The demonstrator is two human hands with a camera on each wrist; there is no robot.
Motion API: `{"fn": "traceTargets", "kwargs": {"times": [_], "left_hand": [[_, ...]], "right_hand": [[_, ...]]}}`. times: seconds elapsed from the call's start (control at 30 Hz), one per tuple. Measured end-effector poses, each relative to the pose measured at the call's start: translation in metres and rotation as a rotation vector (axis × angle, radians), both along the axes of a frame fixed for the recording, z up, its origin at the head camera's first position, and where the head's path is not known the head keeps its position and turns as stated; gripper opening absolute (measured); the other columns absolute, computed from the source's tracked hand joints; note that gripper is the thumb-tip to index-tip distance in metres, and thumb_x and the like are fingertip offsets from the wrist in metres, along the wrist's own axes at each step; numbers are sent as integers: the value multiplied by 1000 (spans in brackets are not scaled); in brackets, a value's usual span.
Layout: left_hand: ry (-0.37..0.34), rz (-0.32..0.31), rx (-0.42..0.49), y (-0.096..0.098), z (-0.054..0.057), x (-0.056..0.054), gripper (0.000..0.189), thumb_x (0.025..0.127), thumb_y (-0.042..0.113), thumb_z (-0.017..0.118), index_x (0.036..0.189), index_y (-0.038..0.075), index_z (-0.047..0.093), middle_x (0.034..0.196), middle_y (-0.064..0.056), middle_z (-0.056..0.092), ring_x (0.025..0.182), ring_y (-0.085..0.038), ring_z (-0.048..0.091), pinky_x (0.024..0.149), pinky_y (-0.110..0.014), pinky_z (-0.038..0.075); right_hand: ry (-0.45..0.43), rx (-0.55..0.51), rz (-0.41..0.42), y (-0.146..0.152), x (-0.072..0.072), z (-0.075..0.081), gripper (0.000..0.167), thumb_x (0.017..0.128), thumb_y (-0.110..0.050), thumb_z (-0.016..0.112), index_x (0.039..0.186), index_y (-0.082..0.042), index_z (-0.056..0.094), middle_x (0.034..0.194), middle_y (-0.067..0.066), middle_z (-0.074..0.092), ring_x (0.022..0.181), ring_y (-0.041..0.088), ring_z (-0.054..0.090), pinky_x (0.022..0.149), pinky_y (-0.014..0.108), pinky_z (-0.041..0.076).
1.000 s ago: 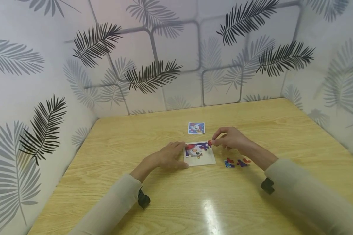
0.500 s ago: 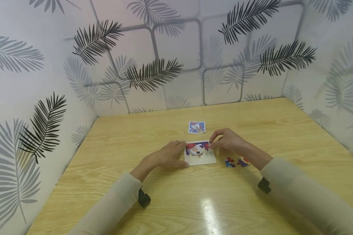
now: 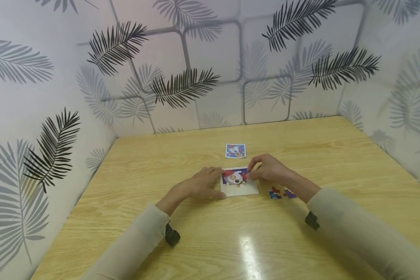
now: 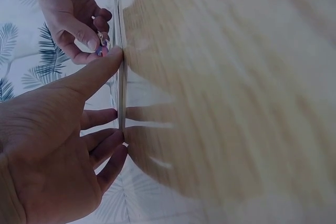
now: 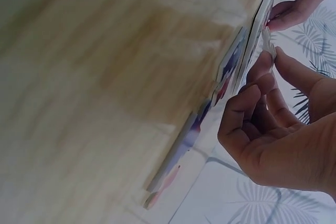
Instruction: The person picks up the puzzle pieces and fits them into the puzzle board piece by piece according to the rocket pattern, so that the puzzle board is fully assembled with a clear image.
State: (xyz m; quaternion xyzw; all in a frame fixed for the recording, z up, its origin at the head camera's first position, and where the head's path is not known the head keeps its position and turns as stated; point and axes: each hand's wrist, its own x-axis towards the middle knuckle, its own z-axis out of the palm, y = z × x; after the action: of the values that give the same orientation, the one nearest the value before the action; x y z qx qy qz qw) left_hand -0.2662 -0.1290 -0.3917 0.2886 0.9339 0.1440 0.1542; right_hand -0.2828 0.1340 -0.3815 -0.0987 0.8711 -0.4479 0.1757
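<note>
A white puzzle board (image 3: 239, 191) lies on the table, its upper part filled with a picture of a white cartoon dog in a red hat. My left hand (image 3: 202, 184) rests at the board's left side, fingers at the far corner and thumb at the near one, all fairly straight. Between thumb and index finger, my right hand (image 3: 270, 171) pinches a small jigsaw piece (image 5: 269, 45) at the board's upper right. From the left wrist, the piece's coloured face (image 4: 101, 51) shows purple and pink. The fingertips partly hide it in the head view.
Loose jigsaw pieces (image 3: 274, 193) lie to the right of the board, partly behind the right forearm. Beyond the board is a small picture card (image 3: 235, 151) with the same dog. The wooden table (image 3: 154, 155) meets leaf-patterned walls at the back.
My right hand has moved left and slightly down, bringing the pinched jigsaw piece from the board's upper right corner over the picture. My left hand keeps its place on the board.
</note>
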Motion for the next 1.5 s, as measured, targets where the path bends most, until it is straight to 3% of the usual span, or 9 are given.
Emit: {"fn": "traceTargets", "kwargs": {"times": [0.33,0.63,1.2,1.5], "left_hand": [[-7,2,-16,1,0,0,83,92,50,68,157,19,28,162,-11,30,148,-30,29,121,-48,28],[-15,6,-8,1,0,0,83,91,50,68,157,18,29,162,-11,29,149,-30,27,122,-48,26],[-20,15,2,1,2,2,84,91,50,69,157,18,28,163,-10,30,149,-29,28,122,-47,26],[-25,13,13,1,2,2,81,91,50,69,155,20,31,162,-10,31,148,-30,29,121,-49,28]], "right_hand": [[45,23,10,-4,1,-1,15,88,-9,74,98,-1,67,60,0,55,51,9,41,50,22,35],[124,121,5,-8,4,-3,13,84,-11,77,91,-5,68,77,5,69,63,13,52,58,24,39],[188,321,3,-14,5,1,24,81,-23,79,89,-7,63,77,3,61,66,16,48,54,26,34],[185,348,18,-14,2,0,25,82,-25,79,87,-7,64,74,1,58,65,15,47,54,26,34]]}}
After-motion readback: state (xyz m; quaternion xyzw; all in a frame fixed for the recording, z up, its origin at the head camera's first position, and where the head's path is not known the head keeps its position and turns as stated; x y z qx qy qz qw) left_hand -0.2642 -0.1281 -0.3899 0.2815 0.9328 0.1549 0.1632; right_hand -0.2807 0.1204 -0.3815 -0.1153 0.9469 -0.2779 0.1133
